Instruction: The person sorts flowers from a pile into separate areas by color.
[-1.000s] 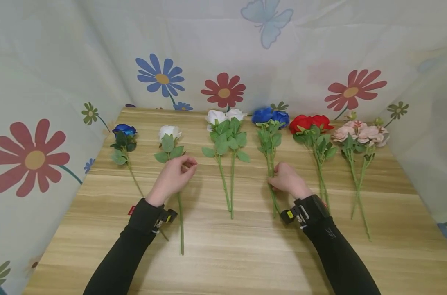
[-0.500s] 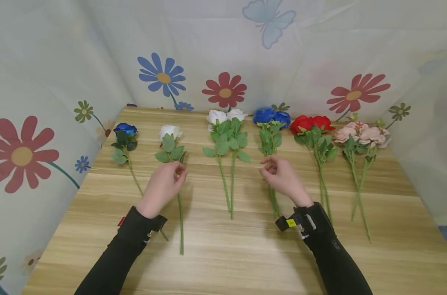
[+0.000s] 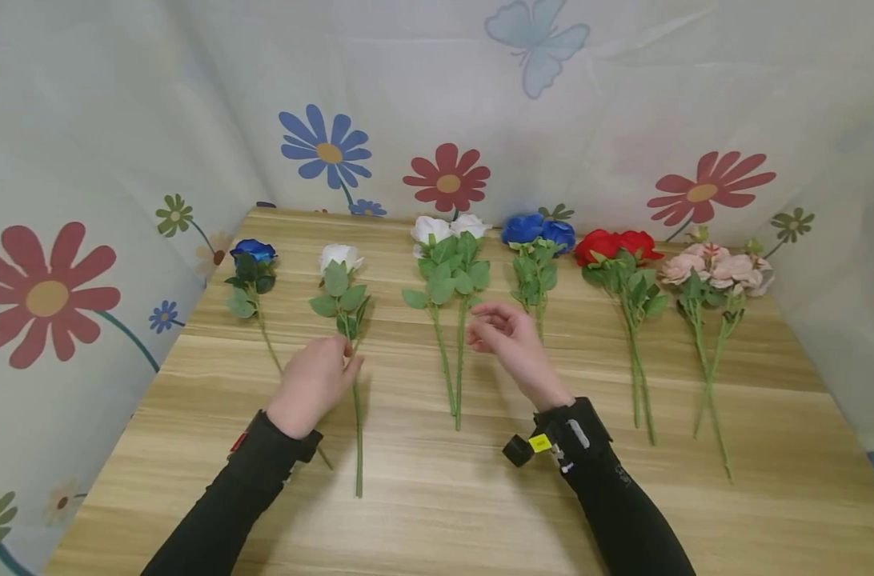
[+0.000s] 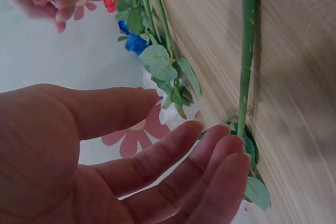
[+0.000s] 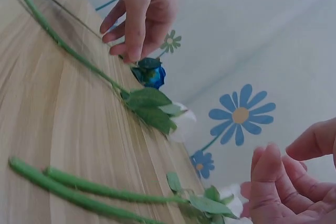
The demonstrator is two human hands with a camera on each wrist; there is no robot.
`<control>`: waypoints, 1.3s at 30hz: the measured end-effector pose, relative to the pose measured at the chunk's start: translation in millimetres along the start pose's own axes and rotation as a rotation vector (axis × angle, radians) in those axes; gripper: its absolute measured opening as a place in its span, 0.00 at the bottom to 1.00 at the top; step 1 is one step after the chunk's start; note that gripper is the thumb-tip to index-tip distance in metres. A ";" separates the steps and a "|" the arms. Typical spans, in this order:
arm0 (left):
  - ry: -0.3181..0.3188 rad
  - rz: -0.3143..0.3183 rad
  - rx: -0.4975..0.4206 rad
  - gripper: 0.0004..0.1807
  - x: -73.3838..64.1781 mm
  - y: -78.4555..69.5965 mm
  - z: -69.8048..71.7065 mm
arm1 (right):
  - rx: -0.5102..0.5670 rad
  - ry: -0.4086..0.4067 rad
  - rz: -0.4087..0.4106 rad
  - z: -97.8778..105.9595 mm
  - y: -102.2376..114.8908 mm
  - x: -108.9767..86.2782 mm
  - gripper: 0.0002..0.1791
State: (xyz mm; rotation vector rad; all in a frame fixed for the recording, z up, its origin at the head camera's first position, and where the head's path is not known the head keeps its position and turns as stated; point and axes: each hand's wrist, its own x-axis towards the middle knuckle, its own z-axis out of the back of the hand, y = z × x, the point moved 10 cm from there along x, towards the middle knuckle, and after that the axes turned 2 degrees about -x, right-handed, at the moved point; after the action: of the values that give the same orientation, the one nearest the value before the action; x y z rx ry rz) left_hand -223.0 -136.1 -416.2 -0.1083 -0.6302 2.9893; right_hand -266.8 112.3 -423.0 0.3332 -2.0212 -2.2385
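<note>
My left hand (image 3: 314,382) hovers by the stem of a single white rose (image 3: 340,258). In the left wrist view the thumb and fingers (image 4: 157,182) stand apart with nothing between them, beside the green stem (image 4: 247,51). My right hand (image 3: 512,344) hangs between the pair of white roses (image 3: 437,230) and the pair of blue roses (image 3: 527,230), covering part of the blue ones' stems. In the right wrist view its fingers (image 5: 268,182) are loosely bent and hold nothing. A single blue rose (image 3: 253,251) lies left of the left hand, part of its stem hidden by that hand.
Two red roses (image 3: 617,246) and a bunch of pink flowers (image 3: 718,266) lie further right with crossing stems. All rest on a wooden table (image 3: 422,504). A curtain with printed flowers (image 3: 581,136) stands along the table's back and sides.
My right hand has let go of the blue roses' stems and moved left toward the white pair. My left hand has shifted slightly down and left, baring more of the single white rose's leaves.
</note>
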 end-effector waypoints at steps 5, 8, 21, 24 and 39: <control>0.023 0.035 0.010 0.16 0.9 4.3 -5.8 | 0.108 -0.027 0.006 -11.8 -1.8 4.7 0.14; 0.018 0.046 0.005 0.15 2.7 6.3 -7.5 | 0.143 -0.058 0.009 -16.0 -3.0 6.1 0.14; 0.015 0.111 0.071 0.23 7.9 10.2 -14.1 | 0.153 -0.049 0.013 -30.9 -7.4 5.9 0.15; 0.033 0.121 0.090 0.23 7.9 10.8 -16.1 | 0.154 -0.044 0.019 -32.3 -6.1 6.2 0.13; 0.111 0.145 0.061 0.28 9.1 15.1 -32.2 | 0.149 -0.039 0.021 -34.9 -6.4 7.7 0.09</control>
State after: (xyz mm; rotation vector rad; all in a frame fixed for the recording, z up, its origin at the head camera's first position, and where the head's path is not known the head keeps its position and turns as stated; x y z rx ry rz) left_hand -230.4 -136.2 -452.2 -0.3272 -0.5401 3.1104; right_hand -265.7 77.5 -433.2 0.2821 -2.2066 -2.1038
